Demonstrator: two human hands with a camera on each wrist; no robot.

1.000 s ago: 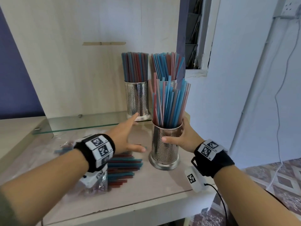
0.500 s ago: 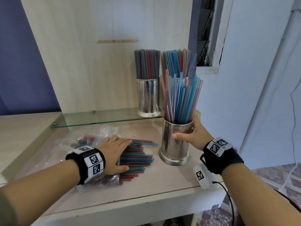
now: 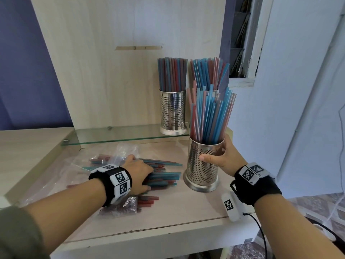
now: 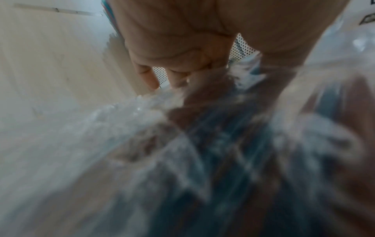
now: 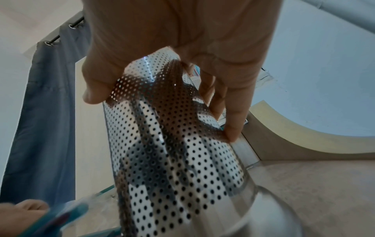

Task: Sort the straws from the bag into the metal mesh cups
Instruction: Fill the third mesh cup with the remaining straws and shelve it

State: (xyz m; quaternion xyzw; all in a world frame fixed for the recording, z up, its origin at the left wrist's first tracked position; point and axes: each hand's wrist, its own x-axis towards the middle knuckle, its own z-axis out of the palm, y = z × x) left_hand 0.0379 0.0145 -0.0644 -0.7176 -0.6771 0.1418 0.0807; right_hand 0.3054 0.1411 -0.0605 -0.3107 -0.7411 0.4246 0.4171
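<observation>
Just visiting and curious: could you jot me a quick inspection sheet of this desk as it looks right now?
Surface: pale wooden desk with a glass shelf.
Job's things: loose straws on a clear bag; front cup part full; two full cups behind.
Clutter: nothing seen.
Hands: left hand on the straws, grip unclear; right hand grips the front cup.
Cables: black cable from the white tag.
Surroundings: wood panel, blue wall, window.

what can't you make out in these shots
- Left hand fingers: head view, hidden by its own back; grip on the loose straws unclear.
- Plastic bag contents: left wrist view, blurred.
- Third mesh cup: head view, hidden behind the front cup's straws.
</observation>
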